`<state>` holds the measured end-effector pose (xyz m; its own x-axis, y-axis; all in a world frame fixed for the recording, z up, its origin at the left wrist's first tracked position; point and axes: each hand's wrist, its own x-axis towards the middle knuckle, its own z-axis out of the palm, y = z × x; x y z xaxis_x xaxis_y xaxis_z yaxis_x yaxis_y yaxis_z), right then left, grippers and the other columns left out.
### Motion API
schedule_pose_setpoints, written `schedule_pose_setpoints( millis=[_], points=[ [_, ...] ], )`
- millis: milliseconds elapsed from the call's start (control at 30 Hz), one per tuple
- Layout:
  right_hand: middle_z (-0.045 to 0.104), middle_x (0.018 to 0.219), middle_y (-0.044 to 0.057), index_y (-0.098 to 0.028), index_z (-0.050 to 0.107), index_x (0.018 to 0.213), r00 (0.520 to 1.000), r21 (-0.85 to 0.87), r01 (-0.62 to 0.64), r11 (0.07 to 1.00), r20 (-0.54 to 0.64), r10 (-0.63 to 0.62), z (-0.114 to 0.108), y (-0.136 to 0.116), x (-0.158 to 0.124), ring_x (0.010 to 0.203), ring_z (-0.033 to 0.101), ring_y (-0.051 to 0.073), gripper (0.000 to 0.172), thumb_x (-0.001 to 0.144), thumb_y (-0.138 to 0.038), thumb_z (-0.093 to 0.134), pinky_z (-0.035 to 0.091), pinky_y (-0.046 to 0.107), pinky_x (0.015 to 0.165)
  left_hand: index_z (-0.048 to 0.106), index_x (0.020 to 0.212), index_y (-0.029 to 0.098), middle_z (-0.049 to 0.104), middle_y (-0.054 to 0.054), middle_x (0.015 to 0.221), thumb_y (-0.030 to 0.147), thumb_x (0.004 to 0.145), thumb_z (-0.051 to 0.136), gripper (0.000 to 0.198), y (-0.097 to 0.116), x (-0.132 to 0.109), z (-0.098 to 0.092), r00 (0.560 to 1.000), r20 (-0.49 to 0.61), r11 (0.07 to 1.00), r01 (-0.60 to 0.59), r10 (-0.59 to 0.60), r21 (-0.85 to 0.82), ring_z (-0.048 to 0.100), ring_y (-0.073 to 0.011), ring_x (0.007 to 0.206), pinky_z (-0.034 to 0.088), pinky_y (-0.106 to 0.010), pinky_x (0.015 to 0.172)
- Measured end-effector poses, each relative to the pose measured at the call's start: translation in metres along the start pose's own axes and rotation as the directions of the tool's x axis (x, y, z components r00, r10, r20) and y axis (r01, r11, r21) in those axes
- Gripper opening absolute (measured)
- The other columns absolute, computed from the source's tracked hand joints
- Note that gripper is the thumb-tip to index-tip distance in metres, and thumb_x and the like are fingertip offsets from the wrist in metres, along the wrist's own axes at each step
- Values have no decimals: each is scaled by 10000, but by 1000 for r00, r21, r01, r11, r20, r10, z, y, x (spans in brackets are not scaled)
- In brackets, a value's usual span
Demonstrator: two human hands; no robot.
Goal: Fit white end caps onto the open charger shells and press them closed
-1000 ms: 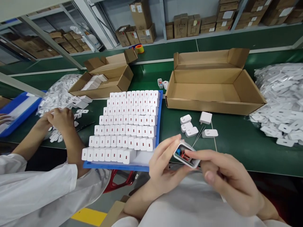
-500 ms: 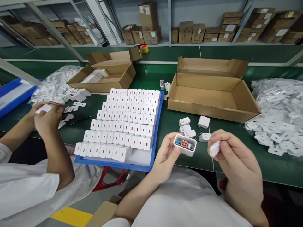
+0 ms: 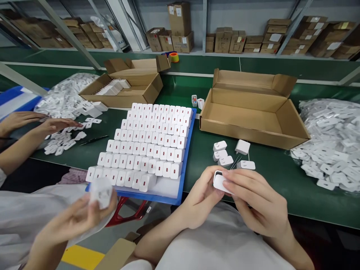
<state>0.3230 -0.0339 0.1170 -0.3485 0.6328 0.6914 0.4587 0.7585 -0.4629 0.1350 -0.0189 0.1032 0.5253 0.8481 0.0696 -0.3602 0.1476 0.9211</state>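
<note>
My left hand is closed around a small white plastic charger housing, its dark open side partly showing. My right hand meets it from the right, its fingertips on top of the housing. The white cover piece those fingers held is mostly hidden by them, so how far it sits over the opening cannot be told. Just beyond my hands, several white housings lie on the green bench, with thin metal tweezers among them.
A blue tray of white chargers stands left. An open carton is behind, a bag of white plates at right. Another person's hands touch white plates at far left; a further hand holds a white charger near the tray.
My right hand has moved left with the white cover piece to the housing in my left hand. Another person's hand with a white charger has come in at lower left.
</note>
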Motion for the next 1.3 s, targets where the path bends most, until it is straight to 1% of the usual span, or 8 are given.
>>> schedule_pose_setpoints(
  millis=[133, 300, 467, 633, 800, 967, 1067, 1300],
  points=[
    [732, 1249, 140, -151, 583, 1430, 999, -17, 41, 999, 15, -41, 0, 1, -4, 1188, 672, 296, 581, 877, 25, 540, 634, 472, 891, 564, 1302, 252, 596, -66, 1138, 296, 1017, 543, 289, 0, 0, -4, 997, 3, 986, -71, 71, 152, 591, -189, 1037, 517, -296, 927],
    [727, 1268, 121, -187, 621, 1404, 997, -89, -26, 996, -80, 19, -1, -2, -10, 1086, 711, 289, 549, 896, 9, 545, 645, 454, 826, 522, 1352, 263, 540, -92, 1249, 243, 1031, 484, 324, -3, -1, -5, 990, 53, 962, -138, 129, 236, 598, -211, 1098, 559, -334, 943],
    [698, 1324, 138, -174, 551, 1466, 999, -43, 25, 999, 48, -23, -3, 3, -7, 1103, 691, 296, 611, 880, -1, 516, 647, 478, 818, 509, 1356, 257, 532, -95, 1240, 206, 1021, 490, 339, -2, 0, -4, 986, 62, 943, -165, 153, 290, 594, -206, 1109, 563, -334, 959],
    [695, 1323, 148, -155, 522, 1487, 996, -44, 62, 997, 74, -59, -5, 9, -8, 1131, 666, 298, 613, 890, -14, 551, 639, 476, 822, 498, 1372, 246, 530, -107, 1261, 247, 1028, 483, 344, -4, -1, -7, 981, 75, 929, -194, 179, 314, 581, -222, 1141, 549, -348, 979],
    [681, 1331, 183, -123, 551, 1460, 997, -58, 51, 997, 57, -47, -1, 7, -8, 1151, 646, 306, 586, 889, 0, 582, 628, 473, 832, 505, 1410, 211, 555, -142, 1315, 423, 1066, 363, 429, -5, 0, -10, 960, 103, 883, -279, 259, 378, 552, -276, 1219, 478, -435, 1066],
    [699, 1280, 163, -177, 599, 1414, 997, 6, -39, 999, -62, 39, 8, 0, -7, 1083, 673, 272, 582, 873, 36, 591, 630, 451, 813, 537, 1368, 212, 582, -132, 1290, 319, 1066, 405, 347, -4, -1, -8, 968, 58, 868, -245, 244, 431, 575, -241, 1193, 514, -360, 998],
    [710, 1240, 156, -166, 647, 1361, 993, -1, -42, 999, -110, 42, 11, -3, -9, 1108, 670, 283, 568, 842, 64, 626, 631, 442, 825, 541, 1362, 210, 582, -133, 1290, 321, 1063, 420, 341, -5, -2, -8, 966, 40, 874, -250, 257, 416, 583, -240, 1195, 517, -350, 987],
    [724, 1237, 129, -181, 671, 1321, 997, -7, -43, 999, -64, 42, 9, -6, -8, 1092, 684, 271, 528, 846, 45, 624, 631, 421, 844, 549, 1347, 174, 608, -140, 1277, 275, 1062, 393, 340, -7, 0, -7, 949, 54, 835, -299, 310, 462, 591, -233, 1180, 510, -371, 1009]
  ],
)
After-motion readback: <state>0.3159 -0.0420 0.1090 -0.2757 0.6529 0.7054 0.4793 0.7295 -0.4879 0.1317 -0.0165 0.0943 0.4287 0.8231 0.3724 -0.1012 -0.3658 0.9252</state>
